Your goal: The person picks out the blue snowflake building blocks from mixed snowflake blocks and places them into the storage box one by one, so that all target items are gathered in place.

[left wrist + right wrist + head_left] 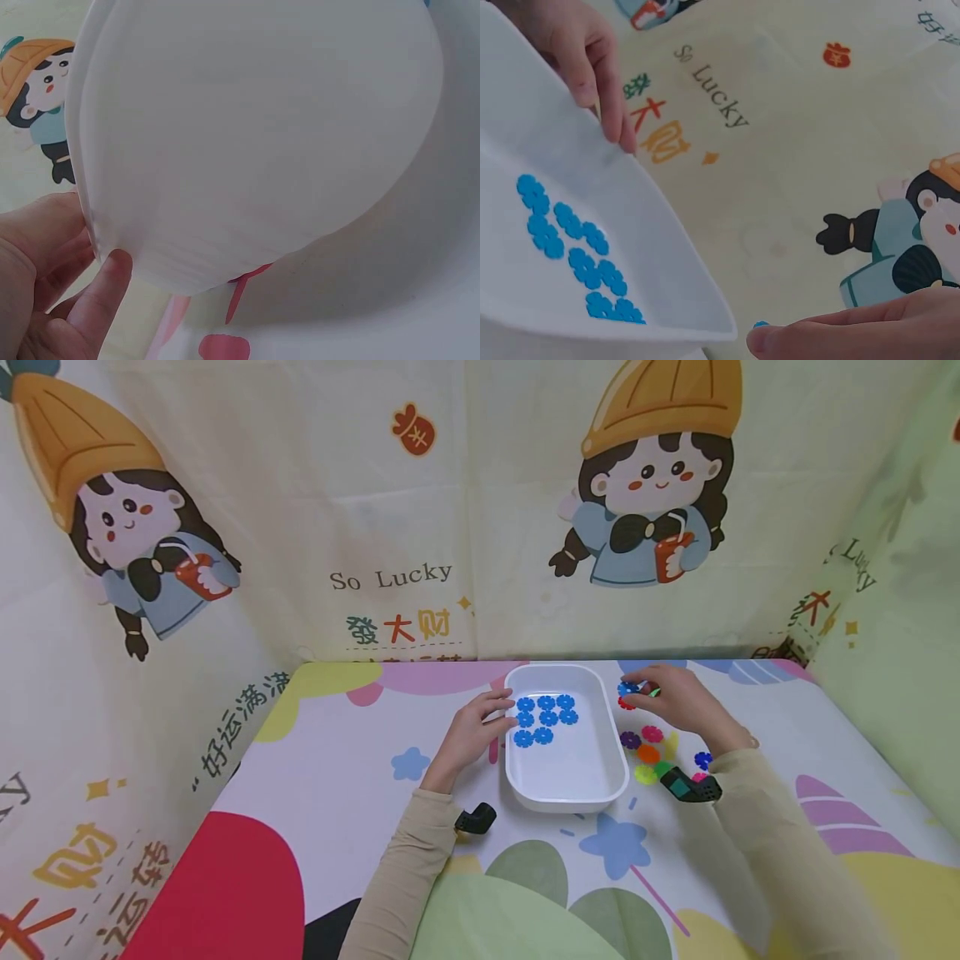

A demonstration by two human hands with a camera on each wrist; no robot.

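White plastic tray mid-bench, long side running away from the body. Left hand at its left rim, fingers nearly straight and apart, laid over the edge, gripping nothing. Inside, at the far end, eight blue discs lying flat in three rows: three, three, two.

Right of the tray, right hand low over the bench, fingers together, pinching one blue disc just outside the tray's far right corner. Below the hand, loose discs scattered in mixed colours: roughly ten, among them red, green, purple, pink, orange, yellow and one more blue near the wrist; exact count uncertain where the hand covers some.

Risks, as a judgement: thin disc held only at the fingertips, so easily dropped short of the rim or flipped onto its edge. Could land on the tidy rows and knock them askew. Light tray steadied by resting fingers alone, so liable to slide if bumped. Sleeve or wrist likely to sweep the nearby pile.
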